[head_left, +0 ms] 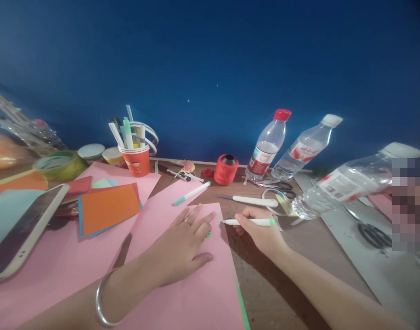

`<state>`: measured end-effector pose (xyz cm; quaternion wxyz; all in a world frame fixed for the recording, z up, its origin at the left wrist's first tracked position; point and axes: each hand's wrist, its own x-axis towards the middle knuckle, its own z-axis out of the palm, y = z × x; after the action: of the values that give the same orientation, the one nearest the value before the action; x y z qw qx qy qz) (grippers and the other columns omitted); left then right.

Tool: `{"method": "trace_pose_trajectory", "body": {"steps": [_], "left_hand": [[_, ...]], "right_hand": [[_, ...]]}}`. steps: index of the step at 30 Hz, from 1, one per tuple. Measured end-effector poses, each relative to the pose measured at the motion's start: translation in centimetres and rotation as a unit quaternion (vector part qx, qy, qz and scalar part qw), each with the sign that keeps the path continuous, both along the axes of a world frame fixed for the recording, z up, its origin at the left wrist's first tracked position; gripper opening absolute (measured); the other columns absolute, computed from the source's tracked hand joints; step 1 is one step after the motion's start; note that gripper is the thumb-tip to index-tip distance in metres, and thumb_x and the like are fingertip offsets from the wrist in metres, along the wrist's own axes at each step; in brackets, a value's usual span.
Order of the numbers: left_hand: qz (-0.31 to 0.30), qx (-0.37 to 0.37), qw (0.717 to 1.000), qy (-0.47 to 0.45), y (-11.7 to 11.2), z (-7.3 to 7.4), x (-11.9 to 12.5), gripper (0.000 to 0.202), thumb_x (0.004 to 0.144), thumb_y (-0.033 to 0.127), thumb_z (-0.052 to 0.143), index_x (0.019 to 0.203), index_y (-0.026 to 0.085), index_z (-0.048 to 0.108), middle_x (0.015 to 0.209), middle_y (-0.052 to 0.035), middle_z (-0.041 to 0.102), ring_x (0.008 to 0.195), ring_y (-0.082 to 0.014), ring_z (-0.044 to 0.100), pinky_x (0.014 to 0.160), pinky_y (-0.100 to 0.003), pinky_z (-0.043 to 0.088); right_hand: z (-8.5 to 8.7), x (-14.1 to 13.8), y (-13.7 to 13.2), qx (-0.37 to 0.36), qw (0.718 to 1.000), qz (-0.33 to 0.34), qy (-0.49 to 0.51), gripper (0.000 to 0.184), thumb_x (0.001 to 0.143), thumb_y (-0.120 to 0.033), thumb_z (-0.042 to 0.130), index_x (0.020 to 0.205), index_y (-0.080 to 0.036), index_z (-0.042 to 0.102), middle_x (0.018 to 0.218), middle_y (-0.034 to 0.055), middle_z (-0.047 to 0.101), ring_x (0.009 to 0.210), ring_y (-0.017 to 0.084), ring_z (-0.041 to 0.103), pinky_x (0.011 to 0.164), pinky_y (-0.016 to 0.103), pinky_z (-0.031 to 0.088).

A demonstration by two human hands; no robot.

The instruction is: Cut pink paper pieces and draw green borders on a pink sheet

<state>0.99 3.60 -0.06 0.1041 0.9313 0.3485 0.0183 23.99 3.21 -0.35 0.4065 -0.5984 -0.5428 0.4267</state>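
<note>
My right hand (261,233) grips a white marker (254,222) with a green end. The marker lies nearly level, its tip pointing left at the edge of a pink paper sheet (182,293). My left hand (182,243) rests on that sheet with fingers spread, a ring on one finger and a silver bangle on the wrist. A small green piece (208,235) shows beside its index finger, mostly hidden; I cannot tell whether the fingers hold it. Beyond the hands lie a teal-ended marker (191,193) on pink paper and a white-handled knife (251,200).
A red paper cup (136,160) of pens, a red container (226,169) and water bottles (267,146) line the blue wall. Leftward are orange cards (108,208) and a phone (27,229). Scissors (371,233) lie on the right near a blurred-out patch.
</note>
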Motion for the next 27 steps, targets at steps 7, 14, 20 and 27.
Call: {"method": "trace_pose_trajectory", "body": {"steps": [7,14,20,27], "left_hand": [[0.01,-0.012,1.0,-0.015,-0.24,0.24,0.27,0.055,0.089,0.048,0.043,0.138,0.024,0.034,0.15,-0.0014,0.026,0.139,-0.0294,0.007,0.112,-0.046,0.009],[0.005,0.006,1.0,-0.006,-0.31,-0.04,0.06,0.051,0.089,0.048,0.044,0.133,0.021,0.04,0.151,-0.0031,0.023,0.139,-0.0312,0.005,0.111,-0.048,0.01],[-0.006,0.02,0.999,-0.024,-0.28,-0.02,0.07,0.041,0.09,0.047,0.044,0.121,0.02,0.05,0.15,-0.0027,0.025,0.139,-0.0318,0.009,0.111,-0.049,0.013],[-0.011,0.028,0.999,-0.032,-0.17,-0.28,-0.04,0.038,0.089,0.046,0.046,0.115,0.02,0.052,0.15,-0.0026,0.025,0.139,-0.0309,0.01,0.112,-0.049,0.014]], "right_hand": [[-0.64,0.33,0.12,0.031,0.999,0.036,-0.01,0.023,0.078,-0.032,0.058,0.061,-0.018,0.061,0.058,0.0009,0.063,0.056,0.015,0.057,0.055,0.025,0.045],[-0.47,0.31,0.16,0.021,0.999,0.04,-0.028,0.023,0.079,-0.032,0.057,0.062,-0.018,0.06,0.058,0.0008,0.063,0.056,0.016,0.057,0.056,0.026,0.043],[-0.07,0.34,0.17,0.026,0.996,0.048,-0.076,0.027,0.078,-0.028,0.054,0.053,-0.019,0.053,0.052,-0.0014,0.06,0.053,0.014,0.054,0.055,0.024,0.039],[-0.28,0.43,0.13,0.002,0.997,0.047,-0.061,0.028,0.075,-0.028,0.054,0.049,-0.019,0.05,0.047,-0.0021,0.057,0.049,0.013,0.052,0.051,0.024,0.037]]}}
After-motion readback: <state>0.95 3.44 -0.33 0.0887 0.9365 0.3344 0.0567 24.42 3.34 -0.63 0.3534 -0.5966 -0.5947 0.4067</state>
